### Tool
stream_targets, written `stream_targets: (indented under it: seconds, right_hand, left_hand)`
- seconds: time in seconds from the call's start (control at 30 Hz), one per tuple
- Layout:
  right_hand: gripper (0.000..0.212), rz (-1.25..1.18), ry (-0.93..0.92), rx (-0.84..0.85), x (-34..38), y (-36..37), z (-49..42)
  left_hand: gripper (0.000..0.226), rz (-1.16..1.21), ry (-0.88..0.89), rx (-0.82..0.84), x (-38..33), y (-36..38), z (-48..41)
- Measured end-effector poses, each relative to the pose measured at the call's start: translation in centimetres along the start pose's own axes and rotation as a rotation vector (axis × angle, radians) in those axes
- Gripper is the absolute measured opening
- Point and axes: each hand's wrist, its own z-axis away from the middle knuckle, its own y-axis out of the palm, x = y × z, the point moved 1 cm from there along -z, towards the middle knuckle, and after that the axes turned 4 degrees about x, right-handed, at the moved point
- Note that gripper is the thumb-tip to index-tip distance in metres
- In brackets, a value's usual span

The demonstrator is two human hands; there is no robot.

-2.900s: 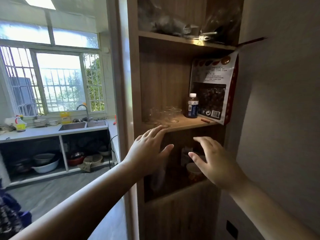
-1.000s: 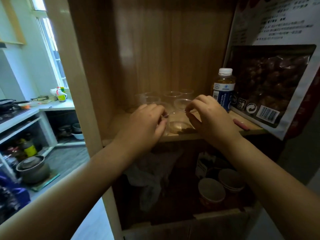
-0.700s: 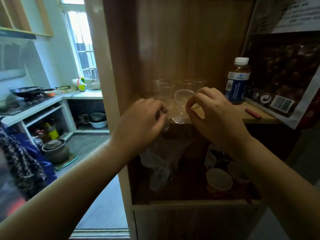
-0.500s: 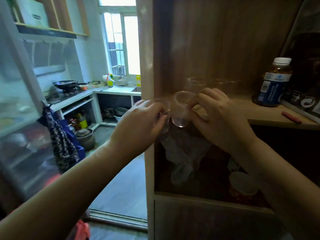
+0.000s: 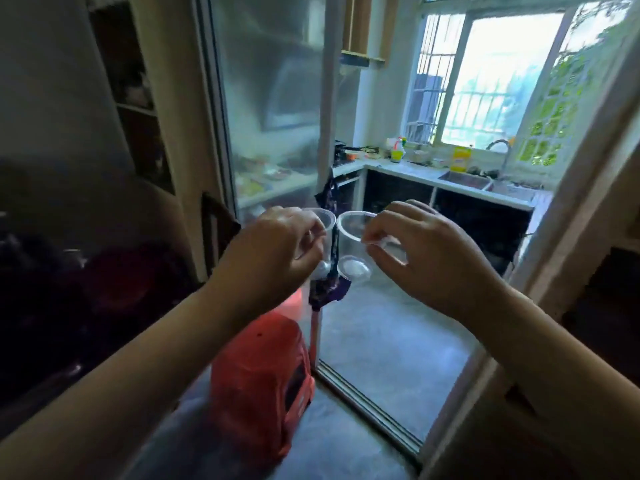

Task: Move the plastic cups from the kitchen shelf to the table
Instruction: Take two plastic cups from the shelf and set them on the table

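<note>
I hold two clear plastic cups in the air at chest height, side by side. My left hand pinches the rim of the left cup, which my fingers mostly cover. My right hand pinches the rim of the right cup, upright with its round base showing below. The two rims almost touch. The kitchen shelf they came from is out of view, and no table is clearly visible.
A red plastic stool stands on the floor just below my hands. A sliding glass door and its floor track open onto the kitchen, with a counter and sink under a barred window. A dark cabinet fills the left.
I have lifted both cups off the shelf and turned left, away from it. The shelf, bottle and snack bag have left the view; the kitchen doorway and red stool now face me.
</note>
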Motion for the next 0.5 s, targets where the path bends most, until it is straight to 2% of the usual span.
stream_targets:
  seconds: [0.27, 0.5]
  right_hand:
    - [0.011, -0.207, -0.202, 0.046, 16.4, 12.1, -11.7]
    - [0.011, -0.318, -0.348, 0.096, 27.1, 21.0, -19.0]
  left_hand:
    - [0.007, -0.167, -0.25, -0.007, 15.3, -12.3, 12.9]
    - [0.012, -0.285, -0.497, -0.061, 24.6, -20.0, 22.6]
